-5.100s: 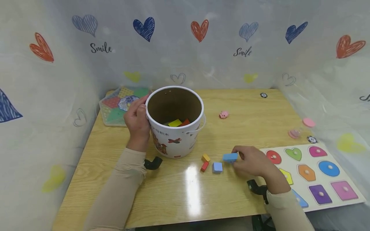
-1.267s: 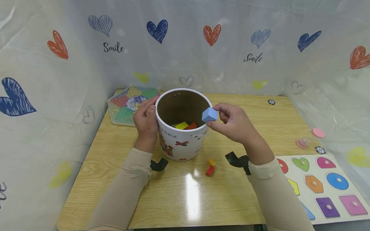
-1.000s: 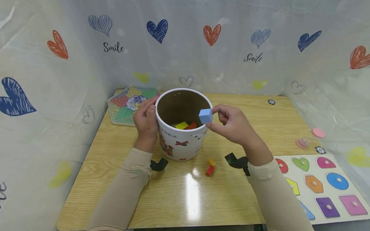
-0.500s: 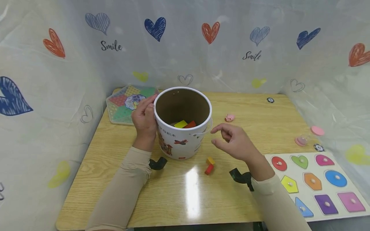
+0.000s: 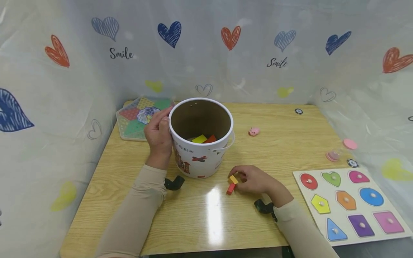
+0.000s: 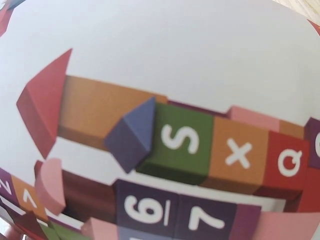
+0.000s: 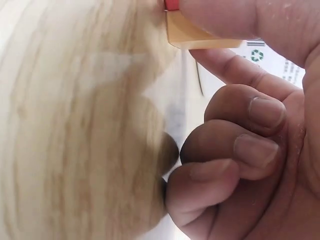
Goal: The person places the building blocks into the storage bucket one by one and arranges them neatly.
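Observation:
The white bucket (image 5: 200, 156), printed with colourful pictures, stands at mid-table. Yellow (image 5: 199, 139) and red blocks (image 5: 211, 139) show inside it. My left hand (image 5: 158, 138) holds the bucket's left side, thumb near the rim. The left wrist view is filled by the bucket's printed wall (image 6: 165, 55). Down at the table, right of the bucket's base, my right hand (image 5: 253, 179) pinches a small orange block (image 5: 233, 180) between thumb and forefinger. Its other fingers (image 7: 210, 185) curl close over the wood. A red block (image 5: 230, 189) touches the orange one.
A shape puzzle board (image 5: 351, 208) lies at the right edge. Behind it are a pink-capped sand timer (image 5: 333, 155) and a round black-and-white chip (image 5: 352, 163), with another chip (image 5: 298, 111) farther back. A pink pig figure (image 5: 254, 131) and a flat patterned box (image 5: 133, 120) sit behind the bucket.
Two blue blocks have left the tabletop. My right hand let go of a blue cube at the bucket's rim, then moved down to the orange block. The left hand stays on the bucket.

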`<control>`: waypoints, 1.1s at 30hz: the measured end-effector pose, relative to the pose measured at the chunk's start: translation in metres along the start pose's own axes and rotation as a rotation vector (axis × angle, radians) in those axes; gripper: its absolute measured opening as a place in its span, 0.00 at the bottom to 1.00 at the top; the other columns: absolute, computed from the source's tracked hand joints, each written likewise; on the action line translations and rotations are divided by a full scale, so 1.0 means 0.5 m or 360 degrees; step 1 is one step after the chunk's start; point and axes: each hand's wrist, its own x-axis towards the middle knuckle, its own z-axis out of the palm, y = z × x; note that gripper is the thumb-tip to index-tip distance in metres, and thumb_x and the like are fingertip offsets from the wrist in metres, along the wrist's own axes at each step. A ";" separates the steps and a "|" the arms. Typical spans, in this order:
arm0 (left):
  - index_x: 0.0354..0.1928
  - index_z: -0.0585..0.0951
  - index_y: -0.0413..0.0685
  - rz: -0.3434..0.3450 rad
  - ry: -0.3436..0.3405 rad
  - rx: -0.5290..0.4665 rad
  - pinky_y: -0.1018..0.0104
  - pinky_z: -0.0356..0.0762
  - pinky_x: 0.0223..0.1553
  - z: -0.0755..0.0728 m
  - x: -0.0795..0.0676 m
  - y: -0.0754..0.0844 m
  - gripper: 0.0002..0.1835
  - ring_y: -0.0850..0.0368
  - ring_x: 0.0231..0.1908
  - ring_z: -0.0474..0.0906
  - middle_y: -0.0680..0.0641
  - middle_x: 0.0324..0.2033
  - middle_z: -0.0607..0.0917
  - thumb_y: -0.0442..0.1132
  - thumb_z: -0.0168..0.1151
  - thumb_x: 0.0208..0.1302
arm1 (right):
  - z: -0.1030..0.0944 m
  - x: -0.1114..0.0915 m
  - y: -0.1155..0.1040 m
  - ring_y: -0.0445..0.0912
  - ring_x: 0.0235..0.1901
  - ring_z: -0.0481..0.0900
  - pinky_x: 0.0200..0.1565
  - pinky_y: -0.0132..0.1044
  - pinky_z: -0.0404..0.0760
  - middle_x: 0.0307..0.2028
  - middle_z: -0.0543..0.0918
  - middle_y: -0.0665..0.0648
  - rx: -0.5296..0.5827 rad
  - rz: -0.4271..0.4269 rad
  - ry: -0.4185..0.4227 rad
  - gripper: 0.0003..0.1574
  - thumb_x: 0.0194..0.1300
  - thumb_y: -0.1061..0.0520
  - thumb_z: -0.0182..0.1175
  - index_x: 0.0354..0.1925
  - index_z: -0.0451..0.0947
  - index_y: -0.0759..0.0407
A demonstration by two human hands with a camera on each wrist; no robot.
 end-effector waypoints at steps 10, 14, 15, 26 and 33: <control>0.44 0.82 0.28 0.0049 0.0005 0.0009 0.66 0.77 0.46 0.002 -0.002 -0.001 0.17 0.45 0.45 0.79 0.31 0.42 0.82 0.31 0.48 0.58 | -0.012 -0.002 0.000 0.38 0.19 0.62 0.24 0.32 0.65 0.17 0.62 0.45 -0.0087 0.0003 0.0135 0.21 0.52 0.53 0.67 0.45 0.76 0.38; 0.44 0.82 0.29 0.0007 0.0017 0.0044 0.66 0.77 0.47 0.003 -0.001 0.002 0.17 0.46 0.46 0.79 0.33 0.43 0.82 0.31 0.48 0.59 | -0.041 -0.008 -0.012 0.38 0.18 0.59 0.23 0.31 0.64 0.17 0.62 0.45 -0.0134 -0.0066 0.0226 0.20 0.52 0.54 0.66 0.45 0.76 0.40; 0.44 0.82 0.29 -0.0002 0.0022 0.0042 0.66 0.77 0.47 0.003 -0.001 0.003 0.17 0.46 0.47 0.79 0.33 0.43 0.82 0.31 0.48 0.59 | -0.048 -0.009 -0.017 0.37 0.18 0.59 0.24 0.31 0.64 0.17 0.62 0.45 -0.0145 -0.0074 0.0245 0.20 0.52 0.54 0.66 0.45 0.76 0.39; 0.43 0.82 0.28 0.0030 0.0026 0.0015 0.67 0.77 0.46 0.000 -0.001 0.007 0.18 0.42 0.46 0.78 0.31 0.42 0.82 0.30 0.47 0.58 | -0.117 -0.027 -0.089 0.38 0.18 0.55 0.28 0.34 0.69 0.16 0.58 0.46 -0.0142 -0.0209 0.0408 0.21 0.51 0.54 0.68 0.44 0.76 0.39; 0.43 0.82 0.28 0.0035 0.0030 0.0012 0.67 0.77 0.46 -0.002 -0.001 0.003 0.18 0.46 0.45 0.79 0.32 0.42 0.83 0.31 0.48 0.58 | -0.157 -0.032 -0.141 0.39 0.20 0.55 0.31 0.34 0.69 0.18 0.55 0.47 -0.0121 -0.0421 0.0498 0.21 0.52 0.56 0.68 0.45 0.77 0.42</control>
